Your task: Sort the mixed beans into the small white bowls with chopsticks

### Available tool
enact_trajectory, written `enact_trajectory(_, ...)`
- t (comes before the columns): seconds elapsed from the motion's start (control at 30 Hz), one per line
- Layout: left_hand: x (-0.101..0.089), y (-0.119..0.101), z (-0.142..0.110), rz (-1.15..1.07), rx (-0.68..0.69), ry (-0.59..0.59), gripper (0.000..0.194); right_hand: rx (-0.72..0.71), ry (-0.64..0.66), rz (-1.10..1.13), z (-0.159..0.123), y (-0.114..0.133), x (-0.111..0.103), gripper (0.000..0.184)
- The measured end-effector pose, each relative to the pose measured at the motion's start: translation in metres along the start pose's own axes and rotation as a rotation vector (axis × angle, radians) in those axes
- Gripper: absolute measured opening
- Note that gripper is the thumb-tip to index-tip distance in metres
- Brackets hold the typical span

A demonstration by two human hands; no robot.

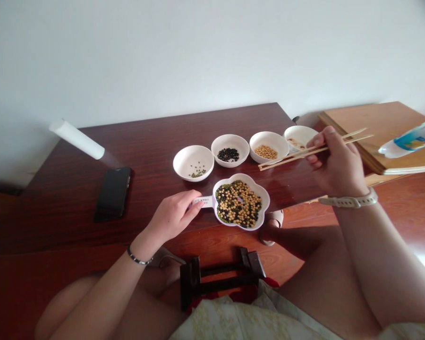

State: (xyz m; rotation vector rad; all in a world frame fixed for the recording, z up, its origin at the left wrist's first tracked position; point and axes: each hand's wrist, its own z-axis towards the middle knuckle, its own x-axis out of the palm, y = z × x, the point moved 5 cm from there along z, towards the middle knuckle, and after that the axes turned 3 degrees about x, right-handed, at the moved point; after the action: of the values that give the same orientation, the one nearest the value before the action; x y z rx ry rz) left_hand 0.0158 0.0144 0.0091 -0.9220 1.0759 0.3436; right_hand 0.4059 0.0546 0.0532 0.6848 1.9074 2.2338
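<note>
My left hand (173, 215) is closed on the white handle (204, 202) of a flower-shaped dish (265, 200) filled with mixed yellow, green and black beans, near the front edge of a dark wooden table (156, 141). My right hand (335, 163) grips a pair of wooden chopsticks (286, 159) whose tips hover over the table, just right of the dish and in front of the bowls. Behind the dish stand several small white bowls: one with a few green beans (193, 163), one with black beans (230, 150), one with yellow beans (268, 146), and one partly hidden by my hand (299, 137).
A black phone (112, 193) lies on the table's left, with a white cylinder (76, 139) behind it. A lighter wooden board (382, 127) and a plastic bottle (411, 139) sit at right. A small dark stool (219, 276) stands on the floor between my knees.
</note>
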Motion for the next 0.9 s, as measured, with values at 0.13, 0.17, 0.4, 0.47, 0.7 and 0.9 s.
enact_trajectory(0.13, 0.000, 0.001, 0.000, 0.008, -0.007, -0.002, 0.028, -0.108, -0.189, 0.127, 0.010, 0.008, -0.020, 0.035)
enact_trajectory(0.17, 0.000, 0.001, 0.000, 0.009, -0.008, 0.003, 0.029, -0.116, -0.215, 0.153, 0.011, 0.009, -0.023, 0.037)
enact_trajectory(0.4, 0.000, 0.001, -0.001, 0.013, 0.004, 0.011, 0.028, -0.125, -0.274, 0.201, 0.014, 0.008, -0.031, 0.040)
enact_trajectory(0.47, 0.000, 0.001, -0.001, 0.014, 0.006, 0.010, 0.028, -0.115, -0.273, 0.176, 0.015, 0.007, -0.029, 0.040)
enact_trajectory(0.7, -0.001, 0.000, 0.000, 0.012, 0.004, 0.005, 0.027, 0.006, -0.016, 0.038, 0.001, 0.004, -0.003, 0.034)
enact_trajectory(0.9, -0.002, -0.001, 0.001, 0.000, 0.004, -0.001, 0.028, 0.026, 0.257, -0.247, -0.020, 0.003, 0.020, 0.039)
